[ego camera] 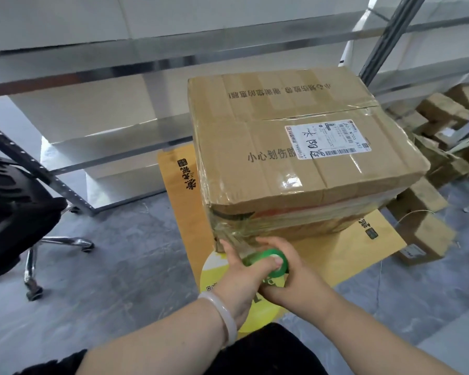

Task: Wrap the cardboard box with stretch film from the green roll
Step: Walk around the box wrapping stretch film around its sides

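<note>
The person's two bare forearms enter from the bottom edge and converge at the lower centre of the view, above a dark garment at the bottom edge. The left hand (pixel 238 277), with a pale bangle (pixel 224 315) on its wrist, is clamped on the green roll (pixel 267 261) from the left, its thumb pressed across the roll's open end and its fingers reaching toward the box corner. The right hand (pixel 290 269) is closed around the same roll from the right side, so both hands grip the roll together. The roll sits just beside the lower near corner of the cardboard box (pixel 295 147), and a short span of clear stretch film (pixel 236 239) runs from the roll to that corner. Film already covers the lower band of the box's near face, where it shows as glossy wrinkled layers. The box stands on flattened yellow-brown cardboard sheets (pixel 363 255) laid on the grey floor, with a round yellow printed patch showing beneath the hands. A white shipping label (pixel 328 139) with barcodes and handwritten marks is stuck to the top of the box, which also carries printed characters and clear tape along its seam. A black office chair (pixel 16 212) on a chrome wheeled base stands to the left. Metal shelving (pixel 146 63) runs behind the box, and a pile of small cardboard cartons (pixel 431 212) lies on the floor to the right.
</note>
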